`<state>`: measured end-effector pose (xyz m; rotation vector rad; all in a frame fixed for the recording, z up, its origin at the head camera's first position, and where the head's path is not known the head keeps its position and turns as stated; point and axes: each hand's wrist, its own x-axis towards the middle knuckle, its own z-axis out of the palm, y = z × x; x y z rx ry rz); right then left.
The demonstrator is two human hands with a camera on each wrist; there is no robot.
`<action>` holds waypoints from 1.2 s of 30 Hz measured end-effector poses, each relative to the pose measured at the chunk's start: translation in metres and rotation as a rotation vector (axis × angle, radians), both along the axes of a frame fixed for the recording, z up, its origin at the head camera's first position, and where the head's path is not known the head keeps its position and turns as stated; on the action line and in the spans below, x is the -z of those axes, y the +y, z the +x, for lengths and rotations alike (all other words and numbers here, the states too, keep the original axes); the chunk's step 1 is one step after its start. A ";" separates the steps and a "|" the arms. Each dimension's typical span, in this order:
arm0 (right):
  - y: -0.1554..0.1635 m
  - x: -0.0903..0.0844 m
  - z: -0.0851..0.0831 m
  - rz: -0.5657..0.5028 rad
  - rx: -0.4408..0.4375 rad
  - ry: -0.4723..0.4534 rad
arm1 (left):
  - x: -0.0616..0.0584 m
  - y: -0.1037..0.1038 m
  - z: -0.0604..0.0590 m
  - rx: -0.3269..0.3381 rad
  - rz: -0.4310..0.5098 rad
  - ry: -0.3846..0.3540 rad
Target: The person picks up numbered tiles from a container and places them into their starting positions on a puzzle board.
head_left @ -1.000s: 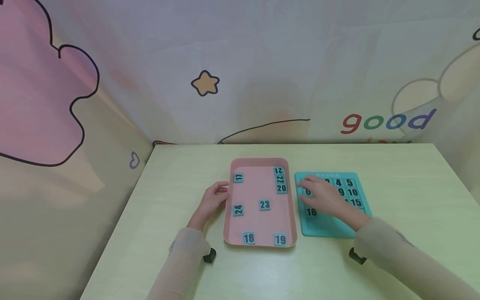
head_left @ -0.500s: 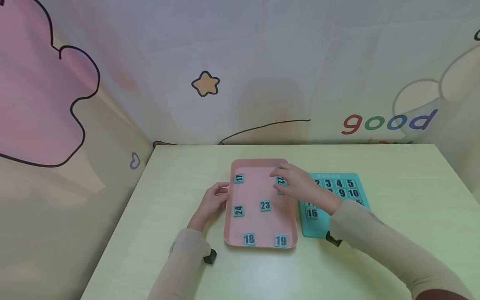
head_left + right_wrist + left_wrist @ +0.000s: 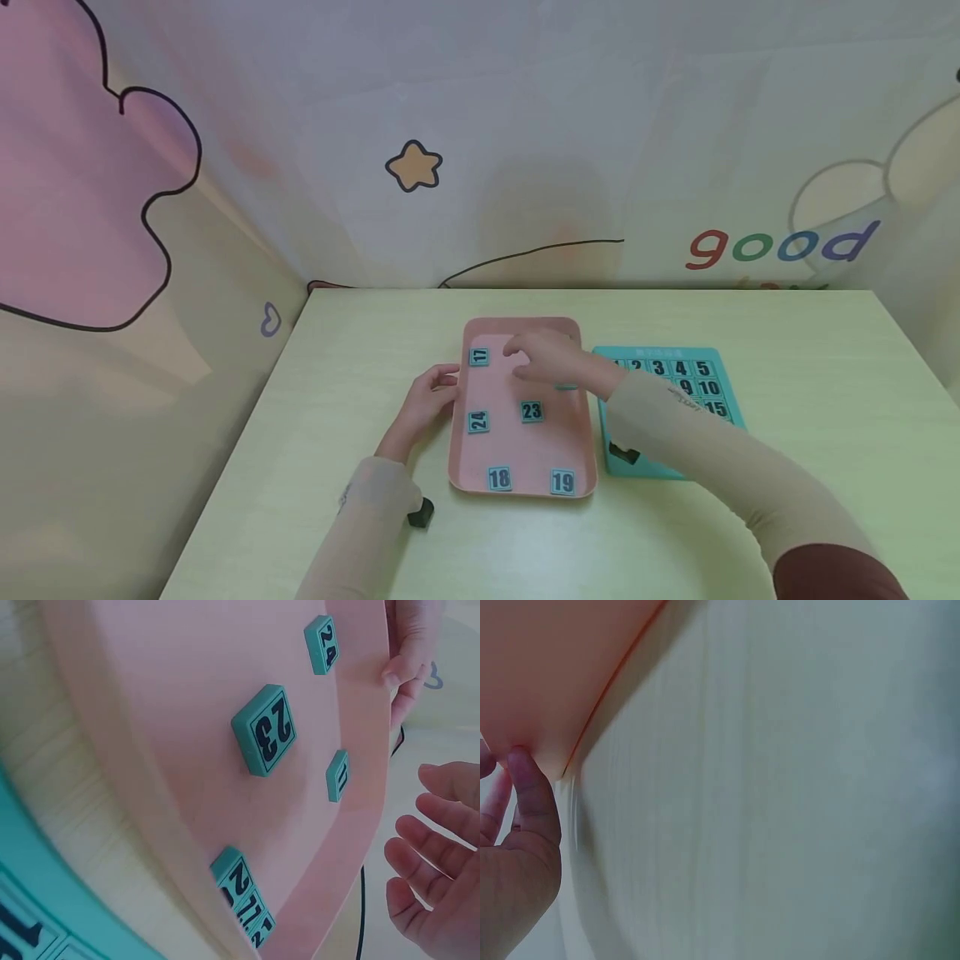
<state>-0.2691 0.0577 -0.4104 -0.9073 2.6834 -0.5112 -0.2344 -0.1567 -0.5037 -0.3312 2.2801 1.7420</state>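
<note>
My right hand [image 3: 551,357] hovers over the far part of the pink tray [image 3: 525,450], fingers apart and relaxed, holding nothing. It comes near number tile 17 [image 3: 478,357] without touching it. Teal tile 23 [image 3: 532,412] lies mid-tray, tile 24 [image 3: 478,422] by the left wall, tiles 18 [image 3: 499,479] and 19 [image 3: 563,482] at the near end. In the right wrist view a row of tiles [image 3: 244,896] lies against one wall; the right hand mostly hides it in the head view. At the tray's left rim, my left hand [image 3: 425,406] holds the edge between thumb and fingers.
Right of the tray lies a teal number board [image 3: 652,468], with numbered tiles in rows, partly covered by the right sleeve [image 3: 705,442]. Both stand on a pale wooden table [image 3: 825,375]. A printed cloth wall [image 3: 525,125] rises behind the table.
My right hand has moved left from over the teal board, past the tile row, to above the tray's far middle. The left hand stays at the tray's rim.
</note>
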 end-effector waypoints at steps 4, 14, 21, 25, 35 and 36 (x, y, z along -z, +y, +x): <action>-0.011 0.006 -0.009 -0.020 0.031 -0.058 | 0.000 -0.001 0.000 -0.007 0.008 0.000; -0.026 0.036 -0.010 -0.120 0.239 -0.294 | 0.003 -0.001 0.002 -0.002 0.026 0.019; -0.038 0.050 -0.012 -0.052 0.184 -0.154 | 0.001 -0.001 0.003 0.017 0.034 0.043; -0.041 0.057 -0.013 -0.030 0.183 -0.144 | -0.009 0.000 0.007 0.038 0.049 0.040; -0.048 0.067 -0.018 -0.057 0.166 -0.134 | -0.006 -0.001 0.005 0.013 0.033 0.045; -0.048 0.067 -0.017 -0.057 0.157 -0.137 | -0.002 -0.001 0.003 0.009 0.031 0.047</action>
